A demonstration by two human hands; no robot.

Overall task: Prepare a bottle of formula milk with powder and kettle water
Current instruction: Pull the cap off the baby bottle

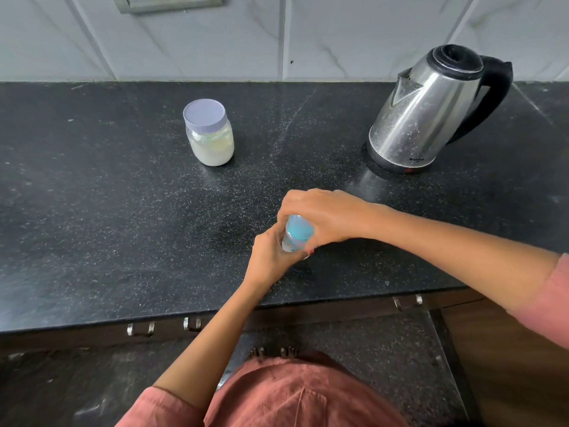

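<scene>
1. Big black speckled counter (123,226) fills the middle of the frame, with a pale marbled tile wall (338,35) across the top.
2. Steel kettle (421,109) stands at upper right on its dark base, black lid down, handle toward the right edge, well apart from the hands.
3. Powder jar (211,134) sits at upper left of centre, its lilac lid (204,114) on and pale powder showing through the glass. Nothing lies between it and the hands.
4. Right hand (323,215) comes in from the right edge, fingers curled over the top of the bottle.
5. Left hand (272,252) comes up from the bottom, wrapped round the bottle's lower body.
6. The bottle (297,234), at centre frame near the counter's front edge, shows only a blue, clear strip between the two hands.
7. Metal drawer handles (141,329) glint below the counter edge, lower left.
</scene>
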